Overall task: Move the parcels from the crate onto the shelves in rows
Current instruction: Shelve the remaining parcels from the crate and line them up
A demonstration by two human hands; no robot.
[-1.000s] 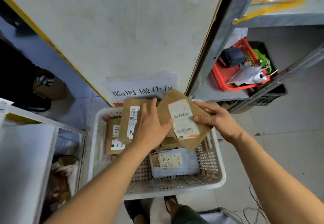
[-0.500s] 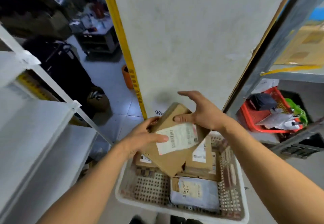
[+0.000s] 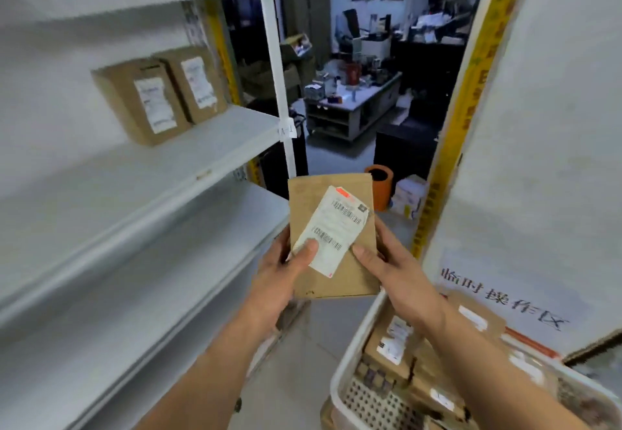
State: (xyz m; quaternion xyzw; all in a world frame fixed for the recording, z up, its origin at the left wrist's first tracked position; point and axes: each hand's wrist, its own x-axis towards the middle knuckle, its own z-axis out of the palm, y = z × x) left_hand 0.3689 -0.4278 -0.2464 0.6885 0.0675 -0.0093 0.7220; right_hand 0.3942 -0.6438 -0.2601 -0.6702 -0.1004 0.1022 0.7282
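Both hands hold a flat brown parcel (image 3: 331, 227) with a white barcode label upright in front of me. My left hand (image 3: 286, 271) grips its lower left edge, thumb on the label. My right hand (image 3: 392, 271) grips its lower right edge, thumb on the front. The white crate (image 3: 340, 375) sits at the lower right with several brown parcels (image 3: 390, 345) inside. White shelves (image 3: 141, 157) stand on the left; two brown parcels (image 3: 158, 93) stand side by side on the middle shelf.
A white wall panel (image 3: 538, 160) with a yellow edge strip and a printed sign rises on the right. Beyond the shelf post lie an orange bin (image 3: 380, 190), a small carton, and a cluttered low table (image 3: 353, 103) in a dark room.
The parcel has been lifted away from the crate and turned upright. My view has swung left, bringing the shelves into view and pushing the crate to the lower right.
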